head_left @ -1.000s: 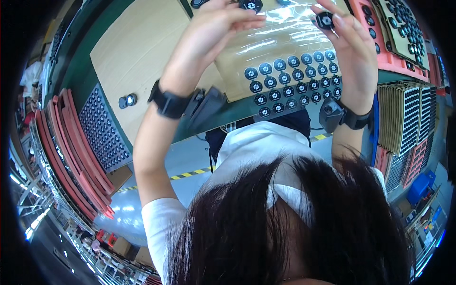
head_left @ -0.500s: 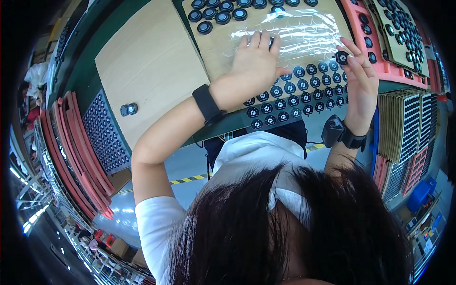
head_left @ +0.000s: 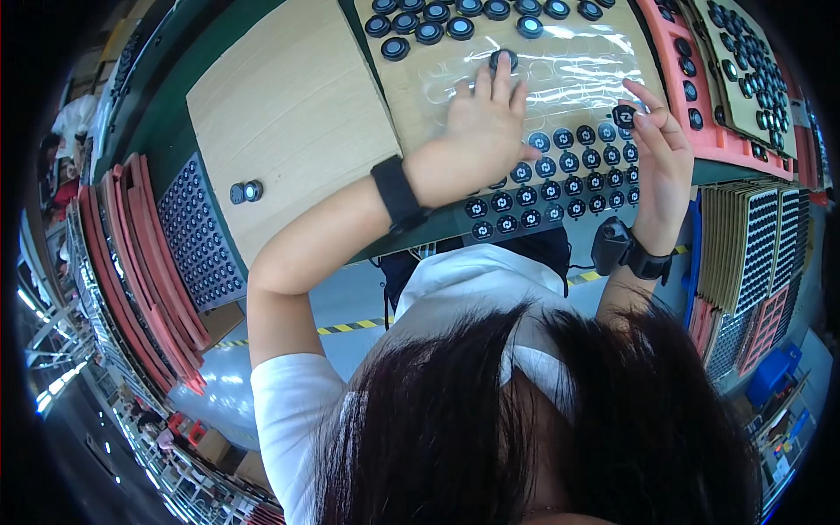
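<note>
Contact with a black disc [head_left: 503, 59] is made by a fingertip of the left hand [head_left: 486, 121]; its fingers [head_left: 483, 86] are spread apart, and the disc is touched rather than gripped. The disc is placed over the clear sheet [head_left: 569, 70], near its far edge. By the right hand [head_left: 665, 162], a second disc [head_left: 623, 116] is clamped at the fingertips, just beside the sheet's right side, with its marked face turned up. Whether this disc is also rested on the sheet cannot be told.

The near part of the sheet is filled with rows of marked discs [head_left: 573, 185], some of them hidden by the left forearm [head_left: 341, 223]. Beyond the sheet, loose discs [head_left: 429, 33] with pale centres are spread on brown board [head_left: 405, 92]. To the left, two small round pieces [head_left: 253, 190] are set side by side on a bare card [head_left: 289, 114]. The boards are borne by a green table [head_left: 382, 248]. On the right, a pink tray [head_left: 723, 140] is partly covered by a panel [head_left: 719, 54] crowded with more discs. Black bands are worn on both wrists, and a small dark device [head_left: 612, 245] is fixed at the right one.
</note>
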A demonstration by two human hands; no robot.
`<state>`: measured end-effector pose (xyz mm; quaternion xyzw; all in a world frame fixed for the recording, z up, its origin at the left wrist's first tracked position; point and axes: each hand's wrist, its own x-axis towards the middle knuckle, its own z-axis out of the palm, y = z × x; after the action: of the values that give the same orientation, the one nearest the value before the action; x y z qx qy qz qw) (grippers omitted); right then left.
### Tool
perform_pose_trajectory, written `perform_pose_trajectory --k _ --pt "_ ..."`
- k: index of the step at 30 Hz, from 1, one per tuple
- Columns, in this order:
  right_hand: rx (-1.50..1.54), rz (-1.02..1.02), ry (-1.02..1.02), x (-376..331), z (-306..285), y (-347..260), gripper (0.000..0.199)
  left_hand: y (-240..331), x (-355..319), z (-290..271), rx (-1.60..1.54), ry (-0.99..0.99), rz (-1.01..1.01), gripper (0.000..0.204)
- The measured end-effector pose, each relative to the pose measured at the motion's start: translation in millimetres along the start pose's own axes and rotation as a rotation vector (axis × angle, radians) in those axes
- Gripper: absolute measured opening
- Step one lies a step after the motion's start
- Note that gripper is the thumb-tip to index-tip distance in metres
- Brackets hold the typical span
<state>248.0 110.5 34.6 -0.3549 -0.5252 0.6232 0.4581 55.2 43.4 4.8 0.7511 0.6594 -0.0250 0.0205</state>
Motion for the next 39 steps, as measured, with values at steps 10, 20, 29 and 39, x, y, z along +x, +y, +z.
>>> perform_pose_trajectory --k 10,20,29,39 --pt "0.013 0.031 0.030 -8 2 7 0.007 -23 59 15 -0.106 0.019 -0.173 0.090" --pt "0.008 0.100 -0.064 3 2 13 0.011 -63 -63 -60 -0.209 0.258 -0.051 0.048" --pt "-0.055 0.102 -0.135 8 18 20 0.012 -186 -218 -32 -0.382 0.273 -0.577 0.038" --pt "-0.124 0.061 -0.186 7 22 22 0.012 -203 -226 -2 -0.600 0.225 -0.660 0.029"
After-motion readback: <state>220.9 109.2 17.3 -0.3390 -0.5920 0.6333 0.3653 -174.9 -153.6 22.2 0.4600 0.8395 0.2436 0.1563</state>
